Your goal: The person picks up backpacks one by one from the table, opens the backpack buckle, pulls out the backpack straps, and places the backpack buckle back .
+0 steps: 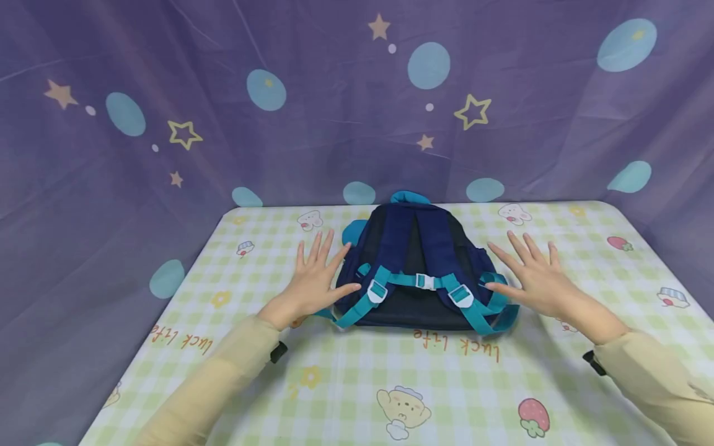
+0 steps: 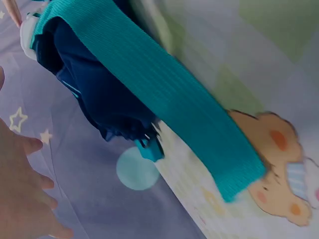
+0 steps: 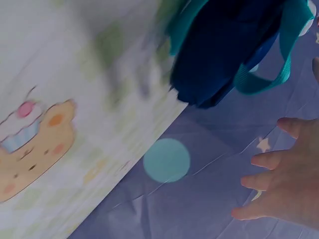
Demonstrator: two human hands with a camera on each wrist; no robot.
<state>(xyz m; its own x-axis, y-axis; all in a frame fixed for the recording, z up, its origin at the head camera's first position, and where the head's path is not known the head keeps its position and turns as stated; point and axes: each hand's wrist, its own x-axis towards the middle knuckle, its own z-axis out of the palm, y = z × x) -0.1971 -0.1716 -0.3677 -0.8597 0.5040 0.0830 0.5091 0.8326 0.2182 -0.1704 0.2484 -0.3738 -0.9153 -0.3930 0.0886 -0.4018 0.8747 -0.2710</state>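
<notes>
A navy backpack (image 1: 413, 266) lies on the table with its shoulder straps facing up and its teal top loop toward the far edge. A white buckle (image 1: 425, 282) joins a teal strap across the two shoulder straps. My left hand (image 1: 312, 279) is held with fingers spread at the bag's left side, its thumb overlapping the bag in the head view. On the other side my right hand (image 1: 538, 282) is spread likewise, its thumb near the teal webbing loops (image 1: 504, 316). Neither hand holds anything. In the left wrist view a teal strap (image 2: 164, 84) hangs close to the camera.
A checked tablecloth (image 1: 346, 396) with cartoon prints covers the table. Behind and to the sides hangs a purple curtain (image 1: 334, 142) with stars and blue dots, meeting the table's far edge. Dark wrist bands (image 1: 278, 352) show under the sleeves.
</notes>
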